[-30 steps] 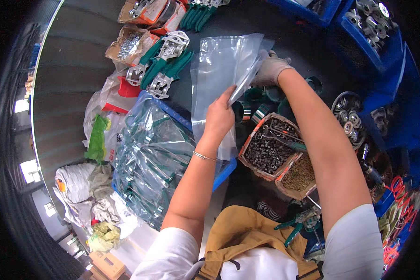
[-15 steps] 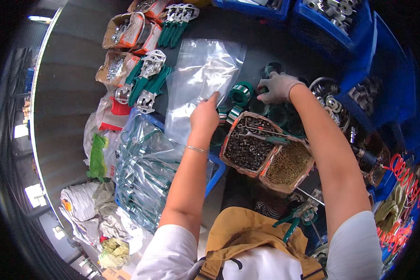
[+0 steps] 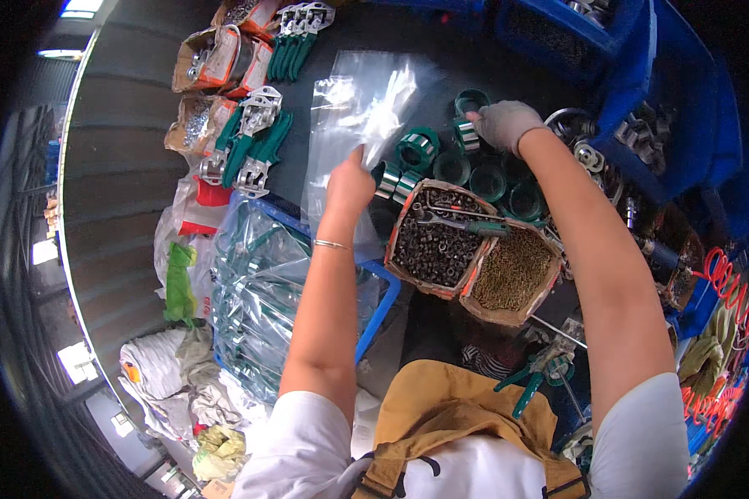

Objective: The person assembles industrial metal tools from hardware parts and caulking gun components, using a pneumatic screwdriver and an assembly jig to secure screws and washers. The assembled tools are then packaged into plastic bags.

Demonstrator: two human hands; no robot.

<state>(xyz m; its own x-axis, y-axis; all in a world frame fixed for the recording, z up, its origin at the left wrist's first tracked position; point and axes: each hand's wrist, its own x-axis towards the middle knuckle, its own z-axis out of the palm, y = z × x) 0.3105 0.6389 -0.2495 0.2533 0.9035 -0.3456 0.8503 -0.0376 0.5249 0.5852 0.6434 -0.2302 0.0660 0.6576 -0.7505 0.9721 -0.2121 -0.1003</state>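
"Over the dark bench (image 3: 441, 73), doing what with the left hand (image 3: 351, 185)?"

"Pinching the lower right part of a clear plastic bag (image 3: 337, 125), with forefinger on top and thumb, presumably, hidden underneath. Probably to stop such slippery plastic from sliding."

"Lying where, exactly?"

"Left of the green rings (image 3: 484, 181), stretching away from the hand toward the far side of the bench."

"And on the other side?"

"Reaching among the rings with the gloved right hand (image 3: 508, 126), bare thumb tip right at a silver-banded ring (image 3: 468, 135). Cannot tell whether pinching or only touching; too much hidden by the fingers."

"Grouped so closely for a reason?"

"Likely for reach: just past the cardboard boxes (image 3: 499, 314) of nuts (image 3: 437, 254) and brassy parts (image 3: 512, 279)."

"And the spanner (image 3: 487, 227)?"

"Resting across both boxes. Handy there, at a guess."

"Off to the left?"

"Close in, a blue crate (image 3: 391, 291) heaped with bagged tools (image 3: 258, 308). Farther off, green-handled tools (image 3: 287, 56), stacked side by side, handles pointing alike, presumably for easy lifting one by one."
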